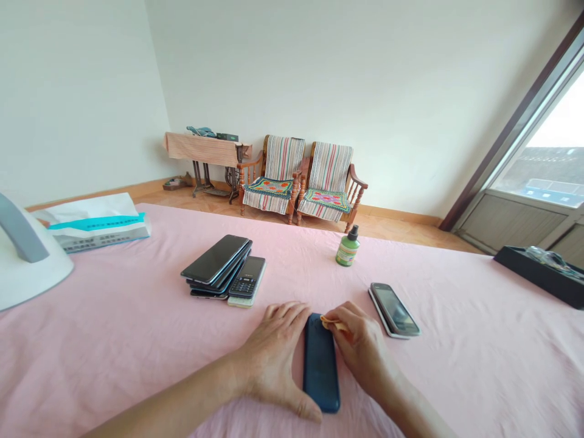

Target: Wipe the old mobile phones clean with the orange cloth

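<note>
A dark blue phone (pixel 321 365) lies back side up on the pink tablecloth, directly in front of me. My left hand (pixel 276 347) braces it along the left side, fingers near the top corner and thumb at the bottom corner. Between the fingertips of my right hand (pixel 358 340) a small yellow-orange cloth (pixel 336 323) is pinched, pressed to the phone's upper right edge. Part of the cloth is hidden by the fingers.
Left of centre are a stack of phones (pixel 218 258) and a keypad phone (pixel 247 277). To the right lie more phones (pixel 395 309), a green spray bottle (pixel 347 246) and a black box (pixel 538 274). A tissue pack (pixel 100 225) and white appliance (pixel 27 267) stand left.
</note>
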`<action>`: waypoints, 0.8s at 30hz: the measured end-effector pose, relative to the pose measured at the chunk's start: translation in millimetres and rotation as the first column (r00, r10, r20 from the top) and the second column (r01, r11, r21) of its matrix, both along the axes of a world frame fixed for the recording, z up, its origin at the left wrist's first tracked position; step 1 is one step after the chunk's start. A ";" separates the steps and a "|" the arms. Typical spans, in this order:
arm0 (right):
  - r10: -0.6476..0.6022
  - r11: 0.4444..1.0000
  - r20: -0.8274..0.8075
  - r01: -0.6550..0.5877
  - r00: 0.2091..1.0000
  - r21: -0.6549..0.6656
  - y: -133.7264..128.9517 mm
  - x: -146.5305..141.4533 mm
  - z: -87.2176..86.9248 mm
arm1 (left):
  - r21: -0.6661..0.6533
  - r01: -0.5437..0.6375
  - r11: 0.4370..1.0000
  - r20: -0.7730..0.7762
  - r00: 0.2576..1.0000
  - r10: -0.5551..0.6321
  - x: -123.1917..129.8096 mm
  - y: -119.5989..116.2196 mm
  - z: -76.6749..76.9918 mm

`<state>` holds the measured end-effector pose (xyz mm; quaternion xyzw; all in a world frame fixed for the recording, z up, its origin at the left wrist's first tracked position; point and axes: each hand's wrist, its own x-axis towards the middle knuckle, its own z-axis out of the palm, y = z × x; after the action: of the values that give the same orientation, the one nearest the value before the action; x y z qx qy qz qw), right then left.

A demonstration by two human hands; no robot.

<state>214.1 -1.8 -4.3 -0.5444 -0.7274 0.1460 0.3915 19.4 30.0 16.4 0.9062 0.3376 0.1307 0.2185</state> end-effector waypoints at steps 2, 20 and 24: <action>-0.018 1.000 0.061 0.017 0.998 0.014 2.5 -3.6 -0.7 | 0.012 0.003 1.000 0.004 1.000 -0.004 -0.4 0.1 -1.5; 0.042 0.996 0.127 -0.051 0.991 0.073 4.6 -16.0 -0.1 | 0.006 0.005 1.000 0.019 1.000 -0.006 1.7 -0.4 1.4; 0.002 1.000 0.144 -0.007 0.990 0.030 4.7 -13.6 1.9 | -0.003 -0.001 1.000 -0.010 1.000 0.001 1.5 0.1 0.5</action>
<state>200.5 2.9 -2.4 -0.5458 -0.7572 0.0959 0.3458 20.9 30.0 16.9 0.9064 0.3392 0.1255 0.2182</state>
